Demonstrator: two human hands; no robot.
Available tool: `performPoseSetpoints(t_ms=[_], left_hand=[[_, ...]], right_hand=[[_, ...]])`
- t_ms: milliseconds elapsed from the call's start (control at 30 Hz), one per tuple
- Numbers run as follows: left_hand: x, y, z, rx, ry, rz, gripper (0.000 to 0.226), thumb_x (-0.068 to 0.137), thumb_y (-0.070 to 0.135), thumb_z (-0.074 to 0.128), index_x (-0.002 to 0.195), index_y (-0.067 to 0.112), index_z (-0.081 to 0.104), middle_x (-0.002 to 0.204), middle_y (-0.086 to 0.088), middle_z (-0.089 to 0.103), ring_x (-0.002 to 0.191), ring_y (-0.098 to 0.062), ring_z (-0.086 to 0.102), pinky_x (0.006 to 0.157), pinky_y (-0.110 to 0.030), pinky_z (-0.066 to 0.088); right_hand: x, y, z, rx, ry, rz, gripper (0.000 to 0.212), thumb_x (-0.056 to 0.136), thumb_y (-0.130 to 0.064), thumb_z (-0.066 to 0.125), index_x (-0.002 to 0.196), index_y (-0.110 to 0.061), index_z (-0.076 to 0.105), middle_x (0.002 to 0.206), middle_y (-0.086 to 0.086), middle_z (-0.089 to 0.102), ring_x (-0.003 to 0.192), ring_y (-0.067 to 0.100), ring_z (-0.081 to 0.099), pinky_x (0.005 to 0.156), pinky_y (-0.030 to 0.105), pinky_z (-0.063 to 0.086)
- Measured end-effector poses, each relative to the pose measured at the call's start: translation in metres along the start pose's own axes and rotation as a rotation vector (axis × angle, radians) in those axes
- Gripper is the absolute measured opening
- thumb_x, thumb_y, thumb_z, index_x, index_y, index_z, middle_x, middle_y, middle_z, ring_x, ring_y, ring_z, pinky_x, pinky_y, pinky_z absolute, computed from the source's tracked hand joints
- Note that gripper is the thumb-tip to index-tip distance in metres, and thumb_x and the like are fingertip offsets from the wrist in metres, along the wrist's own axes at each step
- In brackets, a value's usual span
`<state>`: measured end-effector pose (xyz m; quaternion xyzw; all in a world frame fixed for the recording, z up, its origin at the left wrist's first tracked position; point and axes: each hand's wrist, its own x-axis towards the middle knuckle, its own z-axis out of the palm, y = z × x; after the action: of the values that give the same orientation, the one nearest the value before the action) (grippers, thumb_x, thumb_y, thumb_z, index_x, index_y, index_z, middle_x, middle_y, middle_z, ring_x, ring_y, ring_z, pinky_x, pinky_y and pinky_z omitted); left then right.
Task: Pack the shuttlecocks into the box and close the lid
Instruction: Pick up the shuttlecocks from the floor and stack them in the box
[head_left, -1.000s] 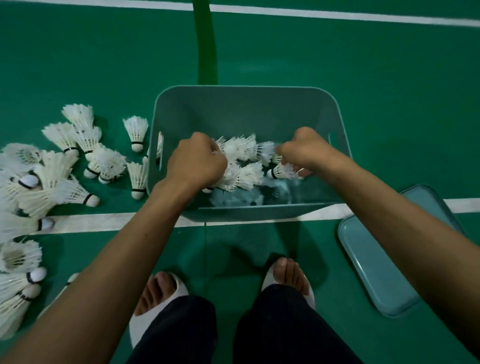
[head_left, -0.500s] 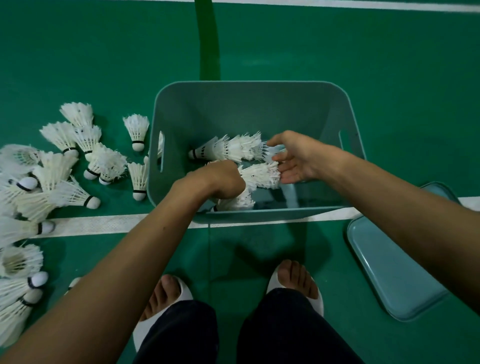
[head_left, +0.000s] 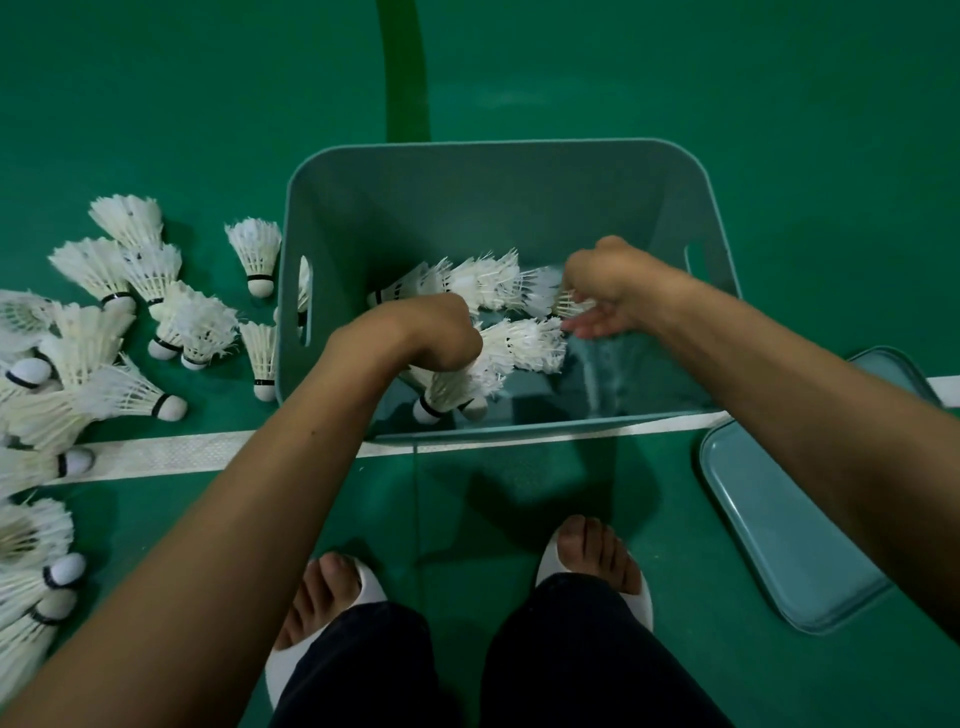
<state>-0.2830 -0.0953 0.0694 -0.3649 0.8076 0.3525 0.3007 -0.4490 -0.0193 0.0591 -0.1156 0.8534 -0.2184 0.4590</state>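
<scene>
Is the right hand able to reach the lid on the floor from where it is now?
Probably yes: the lid lies bare on the floor just under the right forearm, though the right hand seems to hold shuttlecocks.

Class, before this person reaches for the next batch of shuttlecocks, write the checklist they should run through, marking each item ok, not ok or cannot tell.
1. Box open and upright: ok.
2. Left hand free of its shuttlecock bunch: not ok, closed on it.
3. Right hand empty: cannot tell, fingers loose among feathers.
4. Row in the box lying tidy: ok.
5. Loose shuttlecocks on the floor all packed: not ok.
6. Lid within reach: ok, beside the box on the right.
</scene>
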Motion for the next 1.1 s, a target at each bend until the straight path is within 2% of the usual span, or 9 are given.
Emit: performPoseSetpoints(t_ms=[133, 300, 367, 500, 700, 800, 933, 1033, 1100], left_hand=[[0.006, 0.0, 0.001, 0.014, -0.026, -0.002, 0.021, 0.101, 0.008, 0.047, 0.081, 0.007, 0.054, 0.098, -0.016, 0.06, 0.08, -0.025, 0.05, 0.069, -0.034, 0.04], [0.01, 0.0, 0.001, -0.014, -0.014, 0.018, 0.017, 0.101, 0.01, 0.047, 0.087, 0.005, 0.055, 0.094, -0.011, 0.058, 0.079, -0.023, 0.05, 0.067, -0.032, 0.039], [0.011, 0.001, 0.001, -0.007, -0.013, 0.023, 0.022, 0.101, 0.011, 0.048, 0.079, 0.007, 0.051, 0.093, -0.011, 0.057, 0.079, -0.024, 0.05, 0.068, -0.032, 0.039], [0.009, 0.0, -0.001, -0.026, -0.012, 0.02, 0.029, 0.101, 0.01, 0.047, 0.072, 0.01, 0.046, 0.082, -0.009, 0.053, 0.066, -0.019, 0.044, 0.056, -0.03, 0.034], [-0.002, -0.002, -0.011, -0.189, 0.043, 0.047, 0.023, 0.101, 0.008, 0.051, 0.078, 0.005, 0.054, 0.065, -0.006, 0.043, 0.055, -0.018, 0.038, 0.047, -0.025, 0.029], [-0.005, -0.003, -0.012, -0.361, 0.095, 0.1, 0.019, 0.098, 0.009, 0.057, 0.08, 0.006, 0.062, 0.066, -0.007, 0.047, 0.065, -0.024, 0.043, 0.057, -0.026, 0.033], [-0.009, 0.0, -0.012, -0.625, 0.175, 0.092, 0.009, 0.095, 0.008, 0.058, 0.087, 0.011, 0.06, 0.082, -0.012, 0.046, 0.079, -0.021, 0.04, 0.072, -0.033, 0.032], [-0.006, 0.006, -0.015, -0.738, 0.236, 0.037, 0.006, 0.096, 0.01, 0.058, 0.093, 0.007, 0.062, 0.078, -0.011, 0.053, 0.069, -0.023, 0.048, 0.063, -0.028, 0.038], [-0.002, 0.009, -0.016, -0.779, 0.257, 0.0, 0.007, 0.093, 0.009, 0.057, 0.093, 0.004, 0.062, 0.071, -0.008, 0.055, 0.063, -0.022, 0.049, 0.058, -0.026, 0.037]], right_hand=[[0.019, 0.002, -0.013, 0.472, -0.005, 0.137, 0.013, 0.096, -0.002, 0.04, 0.104, -0.004, 0.05, 0.113, 0.024, 0.064, 0.07, 0.026, 0.059, 0.052, 0.029, 0.053], [0.023, -0.004, -0.015, 0.572, -0.063, 0.127, 0.035, 0.095, -0.018, 0.052, 0.129, -0.008, 0.051, 0.114, 0.021, 0.065, 0.079, 0.027, 0.061, 0.061, 0.029, 0.054], [0.023, -0.009, -0.008, 0.576, -0.108, 0.133, 0.043, 0.093, -0.025, 0.054, 0.132, -0.009, 0.05, 0.115, 0.019, 0.064, 0.084, 0.027, 0.061, 0.064, 0.028, 0.055], [0.026, -0.016, 0.0, 0.547, -0.095, 0.08, 0.032, 0.095, -0.029, 0.053, 0.126, -0.019, 0.051, 0.118, 0.013, 0.06, 0.099, 0.03, 0.061, 0.082, 0.035, 0.056], [0.027, -0.015, 0.0, 0.358, -0.012, -0.034, 0.042, 0.097, -0.026, 0.058, 0.136, -0.013, 0.051, 0.138, 0.009, 0.049, 0.093, 0.03, 0.062, 0.078, 0.041, 0.065], [0.02, -0.013, -0.005, 0.247, 0.034, -0.077, 0.039, 0.095, -0.023, 0.061, 0.129, -0.007, 0.051, 0.139, 0.01, 0.05, 0.094, 0.031, 0.068, 0.071, 0.04, 0.066], [-0.005, -0.004, -0.013, -0.084, 0.289, -0.412, 0.023, 0.078, -0.022, 0.061, 0.094, -0.006, 0.066, 0.092, 0.017, 0.072, 0.08, 0.02, 0.072, 0.083, 0.048, 0.062], [-0.04, -0.001, -0.015, -0.1, 0.12, -0.78, 0.025, 0.067, -0.026, 0.063, 0.091, -0.028, 0.067, 0.102, -0.004, 0.074, 0.085, 0.014, 0.07, 0.073, 0.036, 0.058], [-0.057, 0.003, -0.012, -0.22, 0.007, -0.923, 0.034, 0.068, -0.029, 0.067, 0.102, -0.028, 0.068, 0.109, -0.01, 0.07, 0.094, 0.01, 0.068, 0.067, 0.023, 0.053]])
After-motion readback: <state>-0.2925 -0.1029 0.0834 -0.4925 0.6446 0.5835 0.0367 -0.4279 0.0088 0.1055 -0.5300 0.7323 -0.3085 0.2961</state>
